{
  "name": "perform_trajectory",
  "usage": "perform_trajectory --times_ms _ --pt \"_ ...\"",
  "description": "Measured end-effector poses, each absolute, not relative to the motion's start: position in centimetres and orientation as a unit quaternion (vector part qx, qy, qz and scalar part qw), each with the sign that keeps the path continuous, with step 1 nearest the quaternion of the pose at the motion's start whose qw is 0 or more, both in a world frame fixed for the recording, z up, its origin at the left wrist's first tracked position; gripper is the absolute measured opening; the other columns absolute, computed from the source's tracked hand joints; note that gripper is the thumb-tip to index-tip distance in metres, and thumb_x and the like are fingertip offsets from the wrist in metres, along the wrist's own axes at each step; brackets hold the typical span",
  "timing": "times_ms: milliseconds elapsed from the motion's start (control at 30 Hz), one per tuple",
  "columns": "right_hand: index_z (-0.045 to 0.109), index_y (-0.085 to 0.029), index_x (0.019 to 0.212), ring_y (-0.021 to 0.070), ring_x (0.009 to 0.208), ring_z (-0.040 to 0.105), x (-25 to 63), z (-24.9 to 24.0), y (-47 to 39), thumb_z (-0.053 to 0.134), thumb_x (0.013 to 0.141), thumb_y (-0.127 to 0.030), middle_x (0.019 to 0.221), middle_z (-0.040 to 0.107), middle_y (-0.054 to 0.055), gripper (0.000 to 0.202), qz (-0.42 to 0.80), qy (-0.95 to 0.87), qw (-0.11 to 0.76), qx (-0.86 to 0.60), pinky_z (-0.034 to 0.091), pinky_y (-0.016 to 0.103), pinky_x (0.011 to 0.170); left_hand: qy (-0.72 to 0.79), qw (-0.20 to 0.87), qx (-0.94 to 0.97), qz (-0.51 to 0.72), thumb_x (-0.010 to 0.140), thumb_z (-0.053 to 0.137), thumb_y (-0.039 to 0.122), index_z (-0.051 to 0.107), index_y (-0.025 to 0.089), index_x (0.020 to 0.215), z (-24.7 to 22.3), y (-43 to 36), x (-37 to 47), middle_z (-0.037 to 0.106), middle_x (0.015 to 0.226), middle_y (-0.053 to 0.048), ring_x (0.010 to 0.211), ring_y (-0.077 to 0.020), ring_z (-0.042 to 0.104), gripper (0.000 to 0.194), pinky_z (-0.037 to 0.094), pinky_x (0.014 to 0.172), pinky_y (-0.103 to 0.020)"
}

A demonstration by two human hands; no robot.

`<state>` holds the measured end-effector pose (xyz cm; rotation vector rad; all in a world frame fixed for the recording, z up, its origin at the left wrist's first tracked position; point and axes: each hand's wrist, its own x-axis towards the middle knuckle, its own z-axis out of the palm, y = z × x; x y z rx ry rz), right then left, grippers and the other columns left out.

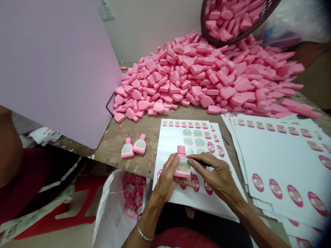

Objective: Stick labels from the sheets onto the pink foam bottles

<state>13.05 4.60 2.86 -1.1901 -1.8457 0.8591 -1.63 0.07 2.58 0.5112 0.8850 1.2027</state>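
Upright in my left hand [167,179] is a small pink bottle [181,150], its front covered by a label [184,166] with a green top. My right hand [216,172] touches the label's edge with thumb and fingertip, and a thin dark tool [204,162] is tucked in its fingers. Beneath both hands lies a sticker sheet [168,137] with green labels, pink ovals and a row of small stickers. Left of the sheet, two labelled pink bottles [127,148] rest on the table, one partly over the other.
A big heap of plain pink bottles [196,69] spreads across the back, below a tipped brown basket [219,43]. More sticker sheets [279,158] are stacked at right. A white sack [108,203] with labelled bottles stands below the table edge. A pink panel [57,62] blocks the left.
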Motion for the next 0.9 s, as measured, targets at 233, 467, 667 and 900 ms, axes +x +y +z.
perform_trajectory --times_ms 233,467,667,900 --pt "0.071 -0.023 0.091 0.0174 0.072 0.059 13.1 2.5 4.8 0.059 0.085 -0.035 0.077 0.069 0.003 0.018 0.251 -0.771 0.367 -0.455 0.045 0.033 0.070 0.381 0.703 0.297 0.522 0.083 0.063 0.029 0.051 0.018 0.115 2.6 -0.1 -1.8 0.053 0.088 -0.001 0.072 -0.0104 0.058 0.036 0.056 0.059 -0.023" --pt "0.063 -0.021 0.113 0.0240 0.088 0.060 15.1 3.0 6.5 0.060 0.081 -0.045 0.095 0.069 0.008 0.040 0.080 -0.740 0.358 -0.563 0.043 0.040 0.081 0.364 0.721 0.281 0.518 0.083 0.060 0.026 0.049 0.014 0.109 2.9 -0.2 -2.2 0.060 0.092 -0.007 0.074 -0.0134 0.060 0.030 0.057 0.060 -0.028" --pt "0.057 -0.022 0.113 0.0213 0.090 0.065 12.1 2.6 5.3 0.070 0.066 -0.045 0.105 0.066 0.006 0.054 0.411 -0.680 0.320 -0.516 0.053 0.031 0.075 0.343 0.759 0.267 0.486 0.064 0.072 0.013 0.052 0.017 0.110 3.1 -0.8 -0.9 0.058 0.077 0.001 0.071 -0.0143 0.061 0.051 0.057 0.064 -0.030" --pt "0.062 -0.023 0.098 0.0239 0.088 0.066 13.7 0.4 7.5 0.060 0.068 -0.059 0.099 0.068 0.007 0.047 0.333 -0.650 0.343 -0.591 0.053 0.034 0.076 0.544 0.576 0.351 0.499 0.086 0.049 0.044 0.051 0.017 0.103 3.4 -1.2 -4.4 0.064 0.080 -0.004 0.063 -0.0144 0.061 0.032 0.051 0.060 -0.028"
